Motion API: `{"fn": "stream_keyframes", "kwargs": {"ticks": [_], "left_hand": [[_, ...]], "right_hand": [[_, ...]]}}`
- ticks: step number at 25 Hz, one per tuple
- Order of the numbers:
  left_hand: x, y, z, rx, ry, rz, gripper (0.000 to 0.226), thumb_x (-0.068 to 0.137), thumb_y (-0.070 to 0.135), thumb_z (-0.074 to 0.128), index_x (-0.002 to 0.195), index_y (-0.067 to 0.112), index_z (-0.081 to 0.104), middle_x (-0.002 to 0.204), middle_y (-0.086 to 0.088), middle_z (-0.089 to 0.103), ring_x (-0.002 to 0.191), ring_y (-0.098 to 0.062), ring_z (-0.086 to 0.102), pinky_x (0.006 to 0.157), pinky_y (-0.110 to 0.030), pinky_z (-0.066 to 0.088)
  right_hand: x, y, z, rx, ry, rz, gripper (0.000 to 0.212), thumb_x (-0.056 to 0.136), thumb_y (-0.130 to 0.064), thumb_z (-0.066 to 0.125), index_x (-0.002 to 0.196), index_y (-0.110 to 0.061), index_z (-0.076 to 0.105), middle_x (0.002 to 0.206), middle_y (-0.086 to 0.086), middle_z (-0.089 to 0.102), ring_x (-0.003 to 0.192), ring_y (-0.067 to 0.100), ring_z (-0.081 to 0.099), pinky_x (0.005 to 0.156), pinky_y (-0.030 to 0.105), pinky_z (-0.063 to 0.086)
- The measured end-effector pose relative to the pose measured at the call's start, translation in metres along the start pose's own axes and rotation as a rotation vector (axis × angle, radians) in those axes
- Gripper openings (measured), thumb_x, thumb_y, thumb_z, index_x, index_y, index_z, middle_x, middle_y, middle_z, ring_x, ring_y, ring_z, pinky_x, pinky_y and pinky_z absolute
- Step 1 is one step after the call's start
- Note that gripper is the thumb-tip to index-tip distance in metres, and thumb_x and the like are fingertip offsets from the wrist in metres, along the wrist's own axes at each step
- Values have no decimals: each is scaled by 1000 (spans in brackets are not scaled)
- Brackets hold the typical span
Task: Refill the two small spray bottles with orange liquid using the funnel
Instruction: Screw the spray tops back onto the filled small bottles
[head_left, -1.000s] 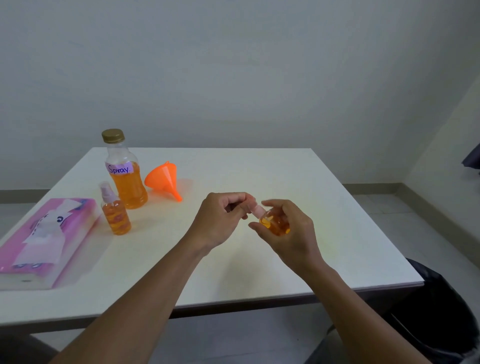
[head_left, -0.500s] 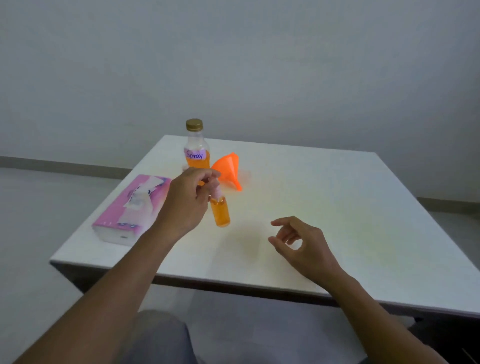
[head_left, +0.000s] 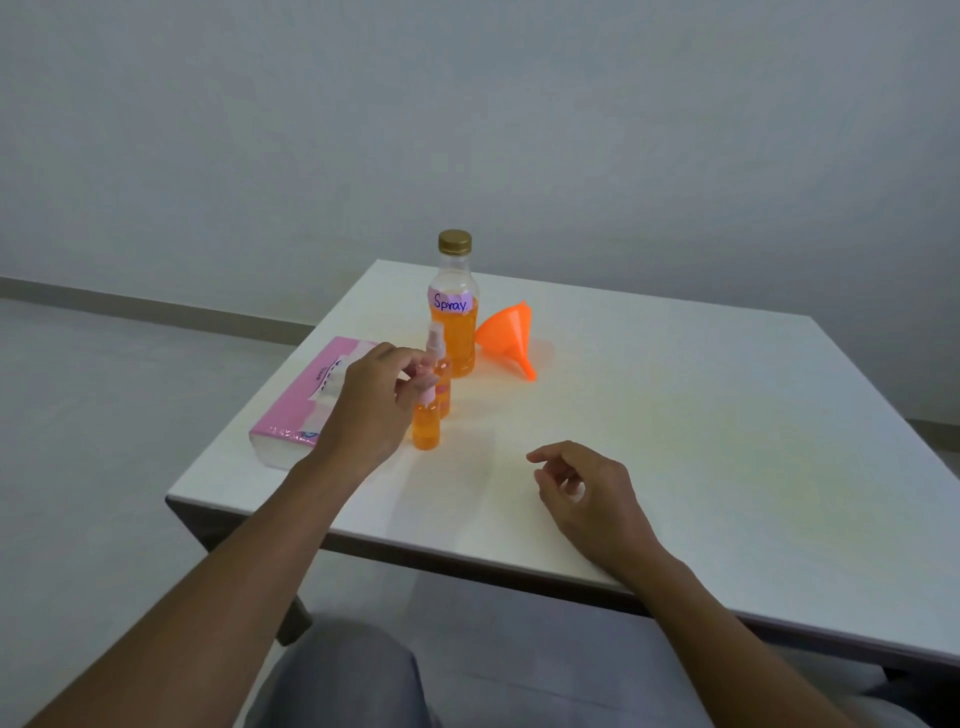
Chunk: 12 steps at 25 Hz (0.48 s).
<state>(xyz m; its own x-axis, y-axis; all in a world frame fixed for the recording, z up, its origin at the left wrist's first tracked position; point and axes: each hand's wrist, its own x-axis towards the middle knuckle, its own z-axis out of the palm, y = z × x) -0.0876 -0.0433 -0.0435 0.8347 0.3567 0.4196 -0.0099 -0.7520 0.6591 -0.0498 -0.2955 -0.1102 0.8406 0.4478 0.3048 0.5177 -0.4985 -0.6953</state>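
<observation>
Left hand is reaching over the left part of the white table, fingertips pinching the pink top of the near spray bottle. That bottle is standing upright on the table, filled with orange liquid, its body showing just right of the hand. The grip is closing only on the cap area; whether it is tight or loosening is hard to tell.

The second spray bottle is standing right behind the first, also upright and orange, clear cap on, nearly touching the first one in this view. It is sitting just past the left fingertips, not held.

Behind both, the big bottle with a gold lid and a "Spray." label is standing upright, roughly two-thirds full of orange liquid. The orange funnel is lying on its side just right of the big bottle, spout pointing toward the viewer and right.

Right hand is hovering low over the near middle of the table, fingers loosely curled and half open, holding nothing, well apart from the bottles and funnel.

A pink tissue pack is lying at the left table edge, partly hidden behind the left hand.
</observation>
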Motion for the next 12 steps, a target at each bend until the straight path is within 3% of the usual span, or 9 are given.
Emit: {"fn": "stream_keyframes", "kwargs": {"ticks": [4,8,12], "left_hand": [[1,-3,0,-78,-5,31,28,91,27,66,118,18,69,99,3,66,86,-8,63,72,-15,51],[-4,-10,-7,-146,-85,-34,44,86,36,69,126,23,62,103,5,68,86,-6,66,67,-5,46],[-24,-33,-32,9,-1,9,52,83,47,69,129,24,59,120,3,63,103,-12,60,81,-20,48]], "right_hand": [[-1,-4,6,-36,-2,-11,21,95,-10,65,106,-26,72,93,-15,68,91,0,60,74,6,46],[-2,-4,8,-82,0,-43,21,94,-9,65,104,-25,73,97,-13,69,84,0,60,75,6,44],[-4,-14,16,-92,-5,-89,20,94,-9,66,104,-24,74,98,-13,69,82,-2,60,75,6,45]]}}
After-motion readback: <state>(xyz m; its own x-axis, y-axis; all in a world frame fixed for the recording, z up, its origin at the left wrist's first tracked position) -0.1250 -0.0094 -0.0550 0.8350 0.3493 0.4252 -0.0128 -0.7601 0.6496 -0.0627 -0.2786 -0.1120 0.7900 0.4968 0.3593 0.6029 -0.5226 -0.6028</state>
